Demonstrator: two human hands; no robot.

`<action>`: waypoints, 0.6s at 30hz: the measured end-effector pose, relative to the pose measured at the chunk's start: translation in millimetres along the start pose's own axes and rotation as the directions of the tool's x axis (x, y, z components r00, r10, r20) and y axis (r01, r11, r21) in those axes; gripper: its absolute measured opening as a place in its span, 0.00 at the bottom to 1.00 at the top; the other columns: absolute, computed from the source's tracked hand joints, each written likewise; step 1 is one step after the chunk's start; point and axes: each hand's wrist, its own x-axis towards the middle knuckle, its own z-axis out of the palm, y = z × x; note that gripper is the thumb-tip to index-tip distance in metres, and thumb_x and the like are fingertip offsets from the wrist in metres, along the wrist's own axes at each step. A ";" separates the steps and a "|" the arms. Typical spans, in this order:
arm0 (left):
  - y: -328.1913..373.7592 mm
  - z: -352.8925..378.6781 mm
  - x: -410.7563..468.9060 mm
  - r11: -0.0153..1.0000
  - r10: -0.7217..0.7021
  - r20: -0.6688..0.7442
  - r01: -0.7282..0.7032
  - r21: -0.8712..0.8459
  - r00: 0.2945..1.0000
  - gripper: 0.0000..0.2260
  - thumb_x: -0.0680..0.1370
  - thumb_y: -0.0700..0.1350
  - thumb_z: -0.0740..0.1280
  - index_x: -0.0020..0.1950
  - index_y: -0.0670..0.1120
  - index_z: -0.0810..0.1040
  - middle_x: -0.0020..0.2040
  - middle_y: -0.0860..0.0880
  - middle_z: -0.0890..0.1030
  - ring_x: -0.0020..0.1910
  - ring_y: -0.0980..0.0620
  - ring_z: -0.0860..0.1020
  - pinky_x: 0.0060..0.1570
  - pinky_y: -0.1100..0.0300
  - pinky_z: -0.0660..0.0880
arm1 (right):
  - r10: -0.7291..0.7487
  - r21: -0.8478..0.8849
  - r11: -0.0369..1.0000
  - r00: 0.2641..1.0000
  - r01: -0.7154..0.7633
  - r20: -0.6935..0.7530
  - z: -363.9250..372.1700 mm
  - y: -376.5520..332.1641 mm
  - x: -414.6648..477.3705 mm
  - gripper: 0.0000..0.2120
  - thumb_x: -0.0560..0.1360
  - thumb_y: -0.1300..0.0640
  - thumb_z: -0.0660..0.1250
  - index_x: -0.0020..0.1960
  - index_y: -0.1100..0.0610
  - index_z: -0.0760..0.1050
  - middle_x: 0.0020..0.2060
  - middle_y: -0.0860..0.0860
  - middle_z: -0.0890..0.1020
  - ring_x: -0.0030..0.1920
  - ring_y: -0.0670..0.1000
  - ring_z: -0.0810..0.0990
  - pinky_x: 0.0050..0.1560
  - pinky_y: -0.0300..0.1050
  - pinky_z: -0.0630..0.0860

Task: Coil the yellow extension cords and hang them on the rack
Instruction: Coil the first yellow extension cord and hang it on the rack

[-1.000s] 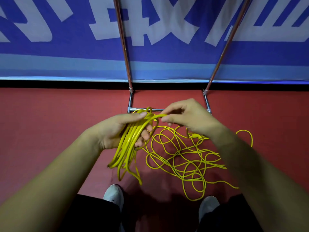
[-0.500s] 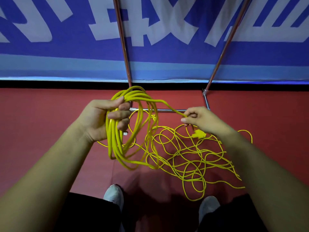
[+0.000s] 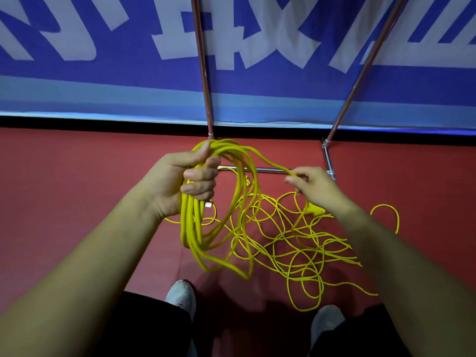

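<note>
A coil of yellow extension cord (image 3: 195, 228) hangs from the left hand (image 3: 180, 181), fingers curled tight round it. The right hand (image 3: 316, 186) pinches its trailing strand above the tangled yellow cord (image 3: 296, 248) on the red floor (image 3: 77, 189), before the metal rack (image 3: 328, 161).

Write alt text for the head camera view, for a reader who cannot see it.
Seen from above, a person's left hand grips a hanging coil of yellow extension cord while the right hand pinches the strand leading off it. More yellow cord lies tangled on the red floor by the feet, before a metal rack and a blue banner.
</note>
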 end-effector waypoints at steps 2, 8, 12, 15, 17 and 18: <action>1.7 -2.8 4.1 0.993 0.008 0.061 -0.001 -0.115 0.998 0.14 0.79 0.52 0.61 0.38 0.45 0.73 0.22 0.55 0.66 0.17 0.58 0.65 0.24 0.64 0.60 | 0.088 -0.145 0.987 0.988 -0.069 0.129 7.3 19.9 -2.5 0.06 0.78 0.62 0.65 0.43 0.57 0.78 0.32 0.52 0.79 0.32 0.48 0.73 0.33 0.42 0.68; 2.1 -2.8 12.6 0.988 0.092 -0.046 -0.097 -0.117 0.995 0.11 0.73 0.51 0.70 0.38 0.47 0.73 0.23 0.54 0.69 0.23 0.58 0.71 0.27 0.66 0.69 | 0.297 -0.091 0.955 0.922 -0.282 0.249 33.0 38.9 -17.4 0.07 0.77 0.64 0.65 0.42 0.56 0.73 0.31 0.51 0.79 0.22 0.40 0.68 0.24 0.35 0.64; 5.7 -6.6 12.2 0.979 0.169 -0.247 -0.191 -0.068 0.954 0.12 0.76 0.50 0.64 0.34 0.46 0.75 0.27 0.53 0.73 0.43 0.50 0.83 0.35 0.62 0.78 | 0.364 0.239 0.867 0.884 -0.437 0.294 46.6 20.0 -24.1 0.06 0.78 0.62 0.66 0.45 0.58 0.69 0.31 0.55 0.79 0.25 0.49 0.76 0.28 0.39 0.72; 10.3 -8.5 11.8 0.975 0.184 -0.314 -0.214 -0.063 0.931 0.13 0.75 0.48 0.63 0.32 0.45 0.74 0.43 0.46 0.84 0.55 0.43 0.82 0.38 0.60 0.81 | 0.254 0.079 0.956 0.932 -0.282 0.258 43.1 -5.2 -25.5 0.05 0.75 0.60 0.69 0.44 0.61 0.76 0.25 0.53 0.73 0.20 0.44 0.68 0.22 0.34 0.63; 11.6 -10.1 12.3 0.982 0.181 -0.386 -0.189 0.019 0.904 0.12 0.78 0.47 0.62 0.35 0.45 0.72 0.50 0.42 0.85 0.51 0.45 0.84 0.38 0.60 0.81 | 0.137 -0.048 0.991 0.938 -0.128 0.318 35.0 -28.3 -28.3 0.06 0.74 0.58 0.71 0.43 0.61 0.80 0.23 0.49 0.69 0.18 0.42 0.63 0.21 0.34 0.60; 10.9 -9.8 13.1 0.984 0.180 -0.418 -0.163 0.077 0.890 0.11 0.79 0.46 0.61 0.37 0.45 0.71 0.49 0.41 0.85 0.48 0.46 0.85 0.38 0.60 0.81 | 0.088 -0.105 0.993 0.916 -0.051 0.390 29.5 -41.0 -31.1 0.06 0.73 0.57 0.72 0.43 0.60 0.82 0.22 0.47 0.68 0.19 0.42 0.63 0.22 0.34 0.59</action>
